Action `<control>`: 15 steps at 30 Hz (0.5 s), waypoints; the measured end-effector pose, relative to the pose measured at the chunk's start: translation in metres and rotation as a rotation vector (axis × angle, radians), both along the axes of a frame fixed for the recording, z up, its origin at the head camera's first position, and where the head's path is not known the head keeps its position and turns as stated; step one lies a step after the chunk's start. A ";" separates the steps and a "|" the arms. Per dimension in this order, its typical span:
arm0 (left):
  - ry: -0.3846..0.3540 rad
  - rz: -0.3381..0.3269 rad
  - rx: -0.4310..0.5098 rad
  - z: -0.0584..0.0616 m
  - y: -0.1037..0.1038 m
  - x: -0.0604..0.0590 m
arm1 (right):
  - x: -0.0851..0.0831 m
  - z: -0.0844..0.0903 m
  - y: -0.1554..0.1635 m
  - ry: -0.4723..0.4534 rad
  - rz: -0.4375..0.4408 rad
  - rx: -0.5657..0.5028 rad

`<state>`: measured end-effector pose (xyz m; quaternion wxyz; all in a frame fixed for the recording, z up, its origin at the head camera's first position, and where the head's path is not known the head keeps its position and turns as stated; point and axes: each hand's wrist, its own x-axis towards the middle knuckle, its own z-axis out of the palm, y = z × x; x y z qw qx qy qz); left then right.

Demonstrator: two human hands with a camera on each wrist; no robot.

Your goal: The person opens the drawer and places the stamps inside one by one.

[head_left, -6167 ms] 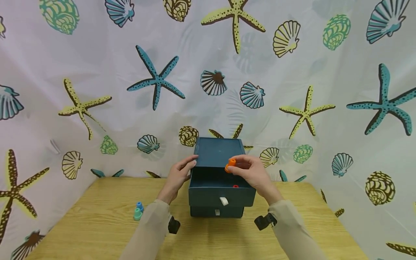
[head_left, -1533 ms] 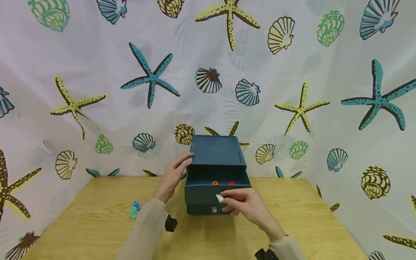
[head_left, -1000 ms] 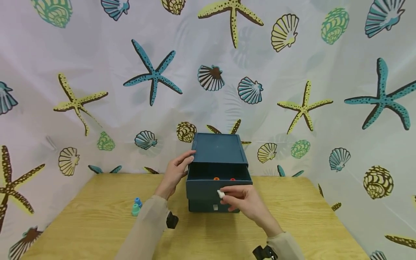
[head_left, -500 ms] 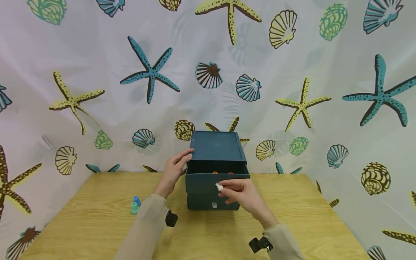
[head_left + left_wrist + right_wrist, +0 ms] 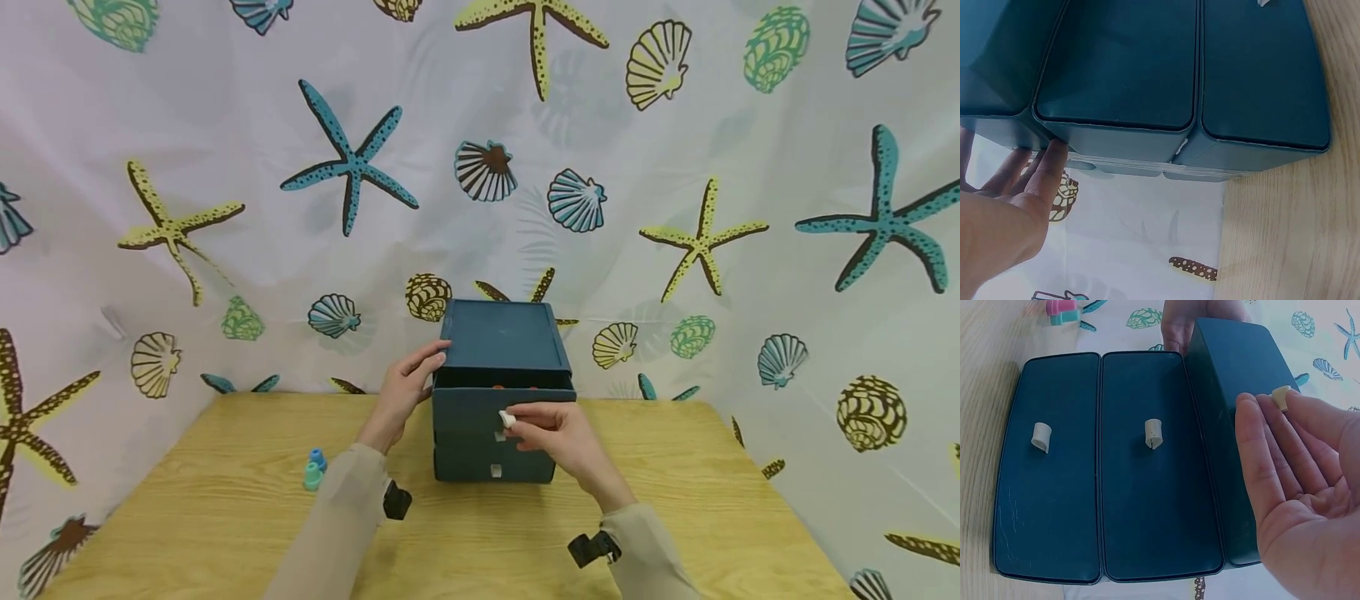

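Observation:
A dark blue drawer cabinet [image 5: 504, 333] stands on the table with its top drawer [image 5: 468, 412] partly pulled out. My right hand [image 5: 558, 429] pinches the white pull tab [image 5: 1281, 398] of that drawer between thumb and fingers. Against the cabinet's left side rests my left hand [image 5: 405, 392], its fingers fairly straight and the fingertips by the top edge. Just over the drawer's front wall show the tops of an orange piece [image 5: 498, 387] and a red piece [image 5: 533, 388], mostly hidden. Both lower drawers, each with a white tab, are closed.
To the left on the wooden table [image 5: 225, 500] stand a small blue piece [image 5: 318, 457] and a teal piece [image 5: 312, 477] close together, near my left sleeve. Behind the cabinet hangs a white curtain [image 5: 465, 242] printed with shells and starfish.
Earlier my right hand held an orange piece over the drawer; that piece then lay inside. Since gripping the tab, the right hand has pushed the drawer inward. My left hand has stayed on the cabinet's side.

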<state>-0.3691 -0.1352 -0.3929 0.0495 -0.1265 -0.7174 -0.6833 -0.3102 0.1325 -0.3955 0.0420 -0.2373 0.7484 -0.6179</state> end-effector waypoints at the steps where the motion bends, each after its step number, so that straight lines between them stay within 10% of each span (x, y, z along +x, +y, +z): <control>1: 0.001 0.000 0.001 0.001 0.000 0.000 | -0.001 0.000 0.000 0.006 0.000 0.001; 15: -0.015 -0.038 0.016 0.003 -0.001 0.000 | -0.013 -0.002 -0.001 0.028 -0.010 -0.024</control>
